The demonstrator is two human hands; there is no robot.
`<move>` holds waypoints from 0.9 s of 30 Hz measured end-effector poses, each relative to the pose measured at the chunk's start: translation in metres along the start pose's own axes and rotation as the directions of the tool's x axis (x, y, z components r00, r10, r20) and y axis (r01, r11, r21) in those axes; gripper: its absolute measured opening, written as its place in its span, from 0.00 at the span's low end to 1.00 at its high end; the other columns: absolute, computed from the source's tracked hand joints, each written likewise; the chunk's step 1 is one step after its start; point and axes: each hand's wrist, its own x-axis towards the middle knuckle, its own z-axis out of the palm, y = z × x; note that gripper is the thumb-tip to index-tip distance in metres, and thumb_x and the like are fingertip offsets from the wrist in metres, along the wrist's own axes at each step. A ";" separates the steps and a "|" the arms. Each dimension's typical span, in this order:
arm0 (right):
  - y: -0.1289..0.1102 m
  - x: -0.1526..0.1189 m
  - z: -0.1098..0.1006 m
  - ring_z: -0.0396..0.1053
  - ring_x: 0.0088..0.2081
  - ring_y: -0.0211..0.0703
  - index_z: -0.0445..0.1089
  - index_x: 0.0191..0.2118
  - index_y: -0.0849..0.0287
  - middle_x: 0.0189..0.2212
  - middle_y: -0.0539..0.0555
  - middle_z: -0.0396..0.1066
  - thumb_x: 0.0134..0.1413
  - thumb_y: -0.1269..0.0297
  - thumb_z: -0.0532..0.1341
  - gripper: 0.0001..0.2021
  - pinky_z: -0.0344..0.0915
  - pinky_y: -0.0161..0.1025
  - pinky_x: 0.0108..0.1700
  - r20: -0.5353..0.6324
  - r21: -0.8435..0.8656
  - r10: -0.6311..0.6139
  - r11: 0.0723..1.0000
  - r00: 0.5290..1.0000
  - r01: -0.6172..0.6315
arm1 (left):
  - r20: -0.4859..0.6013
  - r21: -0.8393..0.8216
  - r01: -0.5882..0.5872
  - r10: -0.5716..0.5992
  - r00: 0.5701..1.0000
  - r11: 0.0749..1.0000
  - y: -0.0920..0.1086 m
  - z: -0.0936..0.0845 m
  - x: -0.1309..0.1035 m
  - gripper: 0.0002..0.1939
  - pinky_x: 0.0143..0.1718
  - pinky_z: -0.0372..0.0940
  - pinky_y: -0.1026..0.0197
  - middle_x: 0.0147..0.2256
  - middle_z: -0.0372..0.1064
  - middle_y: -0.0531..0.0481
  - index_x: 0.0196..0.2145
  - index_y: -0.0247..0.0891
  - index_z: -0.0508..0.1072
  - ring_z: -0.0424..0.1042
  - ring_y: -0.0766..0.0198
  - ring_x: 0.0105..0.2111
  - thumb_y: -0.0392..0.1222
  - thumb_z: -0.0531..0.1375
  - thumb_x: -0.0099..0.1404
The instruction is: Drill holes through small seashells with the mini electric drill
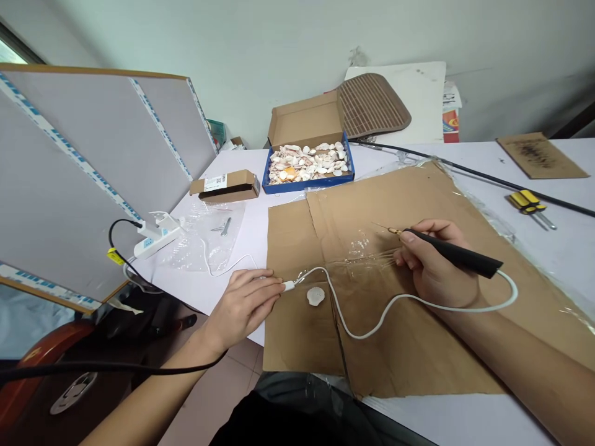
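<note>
My right hand (430,260) is closed around the black handle of a pen-style mini drill (458,251), held like a pencil. Its brass chuck carries a thin bit pointing left over the cardboard sheet (385,347). A white cable (367,334) loops from the handle's rear end to my left hand (246,303), whose fingers grip a small white cable connector (289,285); whether it is a plug or a switch I cannot tell. Just right of these fingers, a single pale seashell (315,296) lies flat on the cardboard, touched by neither hand.
A blue-edged open box (309,184) of shells stands at the back. Left of it are a long carton (227,186), a plastic bag (204,232) with a small wrench, and a power strip (158,240). Screwdrivers (530,204) and a black rod (488,178) lie right.
</note>
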 end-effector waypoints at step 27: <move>-0.021 -0.003 0.005 0.68 0.23 0.41 0.80 0.43 0.51 0.26 0.49 0.74 0.52 0.37 0.77 0.24 0.66 0.42 0.26 -0.090 -0.242 -0.208 0.953 0.974 0.181 | 0.253 -0.790 0.410 -0.366 0.895 0.456 0.043 -0.002 0.094 0.17 0.52 0.67 0.50 0.51 0.74 0.42 0.49 0.43 0.82 0.70 0.52 0.49 0.58 0.69 0.73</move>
